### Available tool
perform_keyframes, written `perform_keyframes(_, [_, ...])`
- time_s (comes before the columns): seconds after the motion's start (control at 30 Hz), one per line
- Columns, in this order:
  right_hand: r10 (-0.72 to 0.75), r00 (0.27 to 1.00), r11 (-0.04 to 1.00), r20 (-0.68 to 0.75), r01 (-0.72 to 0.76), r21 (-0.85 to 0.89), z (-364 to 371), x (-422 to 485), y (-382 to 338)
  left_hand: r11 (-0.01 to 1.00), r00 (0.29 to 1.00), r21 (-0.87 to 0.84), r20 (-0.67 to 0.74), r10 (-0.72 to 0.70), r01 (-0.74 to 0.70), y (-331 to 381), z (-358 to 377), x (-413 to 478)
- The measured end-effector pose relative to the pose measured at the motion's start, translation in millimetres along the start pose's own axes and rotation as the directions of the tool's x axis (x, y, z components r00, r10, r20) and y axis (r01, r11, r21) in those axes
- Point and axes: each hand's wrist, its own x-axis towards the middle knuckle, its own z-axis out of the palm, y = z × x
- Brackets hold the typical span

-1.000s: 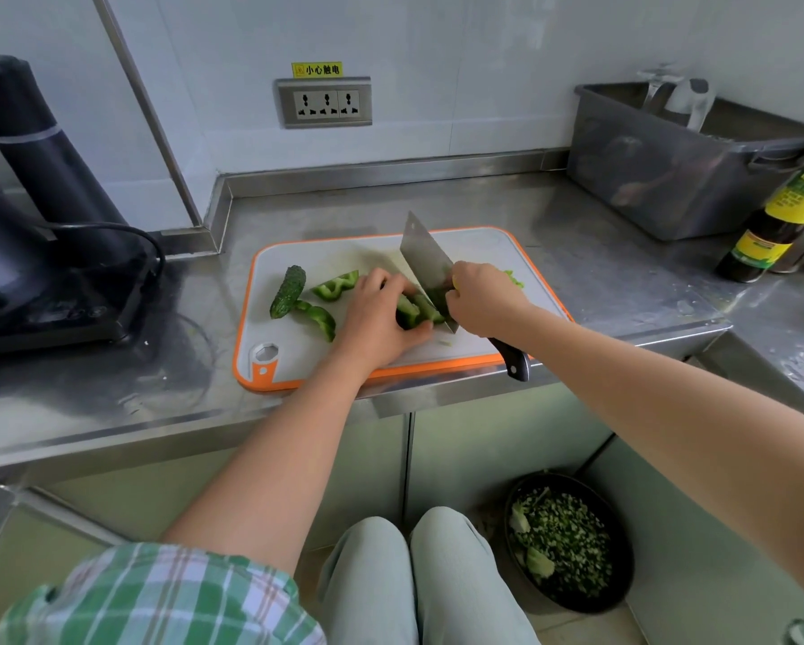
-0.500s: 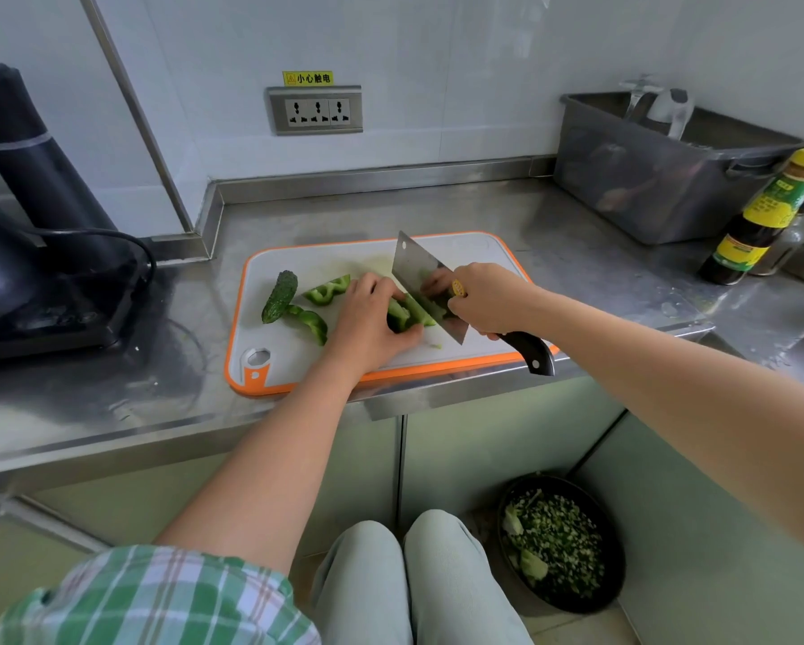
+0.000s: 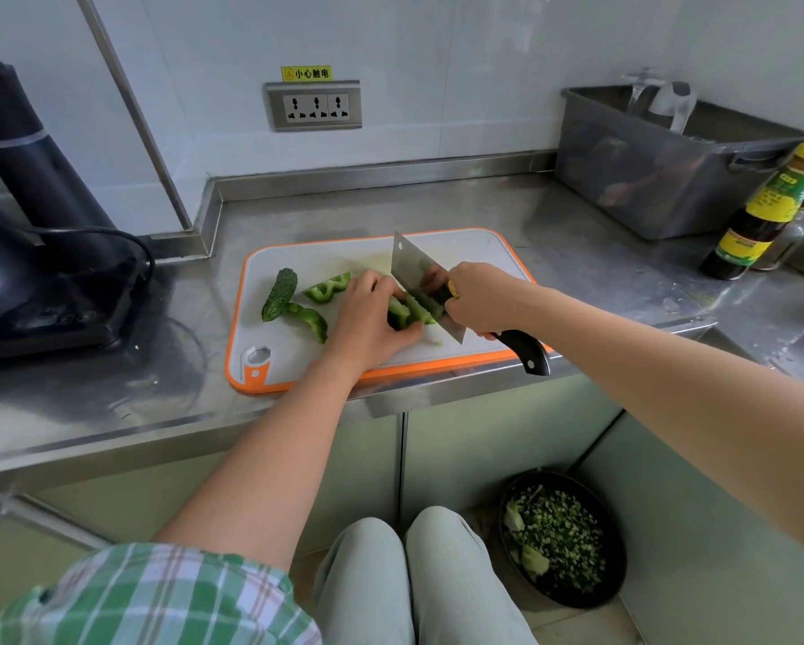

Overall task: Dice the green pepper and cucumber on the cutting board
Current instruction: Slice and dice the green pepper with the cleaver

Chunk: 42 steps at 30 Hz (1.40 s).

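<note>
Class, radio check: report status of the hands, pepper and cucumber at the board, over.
Left hand pins green pepper strips; right hand grips steel cleaver. Dark green cucumber lies apart, left on white orange-rimmed board. Nothing blocking blade.

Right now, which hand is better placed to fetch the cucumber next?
Left, probably. The left hand holds pepper strips near the cucumber; the right hand grips the cleaver, farther away.

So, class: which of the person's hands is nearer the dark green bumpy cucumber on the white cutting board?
Left. The left hand holds green pepper strips just right of the cucumber; the right hand, gripping the steel cleaver, lies farther right.
</note>
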Motion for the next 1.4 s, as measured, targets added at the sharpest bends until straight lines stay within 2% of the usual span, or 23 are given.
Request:
perform_keyframes(0.13, [-0.013,1.0,1.0,-0.016,0.013,-0.025,9,5,-6,1.0,1.0,-0.005,-0.008,-0.001,0.001,0,1,-1])
perform_keyframes(0.3, [-0.016,0.993,1.0,-0.119,0.013,-0.027,19,11,-7,1.0,1.0,-0.003,-0.016,-0.003,0.003,1,0,-1])
perform_keyframes(0.5, [0.069,0.98,0.985,-0.189,-0.036,0.17,24,15,6,1.0,1.0,-0.003,-0.014,-0.007,0.007,0,-1,0])
perform_keyframes(0.6, [0.017,0.976,0.995,-0.216,0.006,0.104,17,14,6,1.0,1.0,-0.003,-0.017,-0.011,0.011,0,-1,-1])
perform_keyframes(0.9, [0.003,1.0,1.0,-0.022,-0.003,0.003,-4,4,0,1.0,1.0,-0.002,-0.002,-0.024,0.024,0,-1,0])
perform_keyframes(1.4, [0.009,1.0,0.998,0.02,-0.01,0.055,1,-1,0,1.0,1.0,-0.004,0.021,-0.01,0.011,1,-1,0])
